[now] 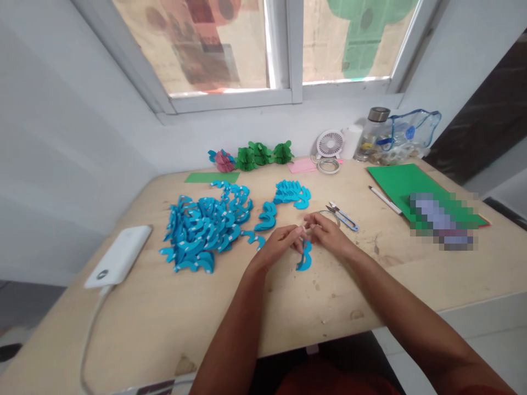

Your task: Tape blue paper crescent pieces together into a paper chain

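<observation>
My left hand (283, 241) and my right hand (327, 231) meet over the middle of the table, fingertips pinched close together. Between them shows a small pale bit, too small to name. A blue scalloped paper piece (305, 258) appears just below the fingertips; whether a hand grips it or it lies on the wood, I cannot tell. Left of my hands is a large heap of similar blue paper pieces (206, 225), some with white patches. A smaller stack (267, 215) and a fanned row (291, 193) lie nearer. Thread snips (343, 216) rest beyond my right hand.
A white power bank (120, 255) with a cable lies at the left. Green paper figures (259, 154) stand along the wall. At the back right are a small fan (330, 144), a tape roll (328, 165) and a bottle (371, 134). Green sheets (405, 184) and a pen (385, 199) lie right.
</observation>
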Available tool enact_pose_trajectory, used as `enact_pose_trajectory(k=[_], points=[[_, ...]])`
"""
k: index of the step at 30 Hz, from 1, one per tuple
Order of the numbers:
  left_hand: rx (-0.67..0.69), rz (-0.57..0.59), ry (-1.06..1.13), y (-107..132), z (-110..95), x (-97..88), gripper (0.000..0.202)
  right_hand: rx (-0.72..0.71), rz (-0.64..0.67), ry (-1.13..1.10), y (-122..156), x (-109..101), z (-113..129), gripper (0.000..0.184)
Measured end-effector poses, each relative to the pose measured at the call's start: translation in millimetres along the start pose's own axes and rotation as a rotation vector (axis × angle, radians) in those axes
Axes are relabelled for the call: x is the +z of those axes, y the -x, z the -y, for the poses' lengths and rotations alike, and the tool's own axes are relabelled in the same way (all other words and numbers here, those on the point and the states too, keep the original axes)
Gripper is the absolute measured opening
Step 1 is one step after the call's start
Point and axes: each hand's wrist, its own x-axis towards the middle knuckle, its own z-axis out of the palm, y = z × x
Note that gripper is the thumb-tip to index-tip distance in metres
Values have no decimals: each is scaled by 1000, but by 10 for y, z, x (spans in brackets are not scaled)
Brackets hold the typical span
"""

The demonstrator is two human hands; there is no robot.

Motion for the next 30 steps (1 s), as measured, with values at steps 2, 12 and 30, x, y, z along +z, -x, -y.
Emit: enact_pose_trajectory(k=[2, 12, 30], points=[[-8, -2, 28, 4, 7, 0, 41, 17, -23, -73, -18, 5, -6, 21], [-45, -77, 180, -63, 151, 21, 46, 87, -21, -176, -48, -13, 26, 20], [60, -257, 311, -54, 16, 34, 45, -80, -113, -134, -64, -23, 26, 25]])
